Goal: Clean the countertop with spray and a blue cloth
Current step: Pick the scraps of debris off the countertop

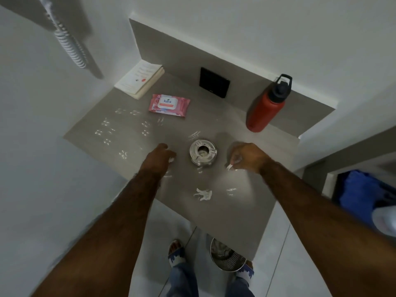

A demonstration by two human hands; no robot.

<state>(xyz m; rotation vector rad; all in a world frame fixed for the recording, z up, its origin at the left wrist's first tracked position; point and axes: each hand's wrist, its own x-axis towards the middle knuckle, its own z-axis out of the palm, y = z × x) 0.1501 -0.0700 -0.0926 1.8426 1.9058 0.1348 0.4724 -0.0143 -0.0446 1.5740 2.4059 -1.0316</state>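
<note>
The grey countertop (132, 133) fills the middle of the view, with small white scraps scattered over it. My left hand (160, 155) is curled over a white scrap just left of a steel ashtray (203, 152). My right hand (246, 156) pinches another white scrap at the ashtray's right. A crumpled white scrap (204, 194) lies near the counter's front edge. A blue cloth (360, 194) sits in an opening at the far right. No spray bottle is clearly in view.
A red bottle with a black cap (265, 106) stands at the back right. A pink wipes pack (169, 105) and a booklet (139, 79) lie at the back left. A black wall plate (214, 85) is behind. A metal bin (227, 256) stands on the floor below.
</note>
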